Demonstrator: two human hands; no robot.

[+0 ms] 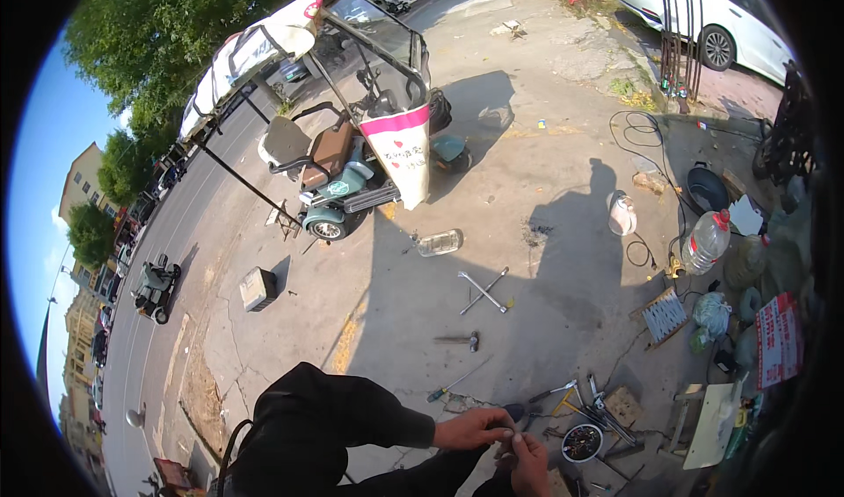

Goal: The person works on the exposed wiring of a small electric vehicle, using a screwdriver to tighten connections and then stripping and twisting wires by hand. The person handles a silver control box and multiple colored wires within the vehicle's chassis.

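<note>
Low in the head view, my left hand (468, 429) and my right hand (528, 464) meet with fingers pinched round something small, which I cannot make out. Beside them lie a bowl of small parts (582, 443), a yellow-handled tool (569, 406), several metal tools (614, 422) and a wooden block (623, 404). A screwdriver (437, 395), a hammer (475, 341) and a cross wrench (483, 290) lie farther forward on the pavement (369, 321).
A canopied three-wheeled scooter (338, 172) stands ahead, with a metal box (258, 290) and a clear tray (440, 243) nearby. Cables (652, 132), a water jug (706, 244), a pan (706, 189) and a small stool (710, 427) line the right. A road with vehicles (156, 288) runs left.
</note>
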